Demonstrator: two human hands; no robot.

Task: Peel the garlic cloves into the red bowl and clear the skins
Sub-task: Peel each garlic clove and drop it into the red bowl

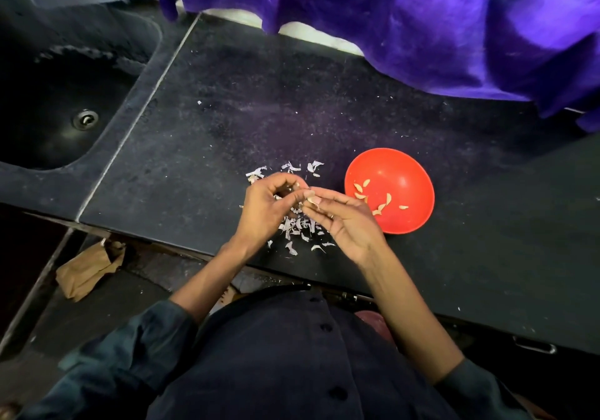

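Both hands over the skins point(297, 225) on the dark counter point(201, 127). My left hand point(271, 207) is curled shut around a garlic clove point(311, 196); my right hand point(337, 221) pinches its skin. Red bowl point(409, 173) just right, a few peeled cloves point(373, 197) inside. Risks: clove slips and drops among the skins; loose skins drift off the near edge.

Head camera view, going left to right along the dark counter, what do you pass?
Dark sunken sink with metal drain → scattered pale garlic skins → round red plastic bowl holding peeled cloves.
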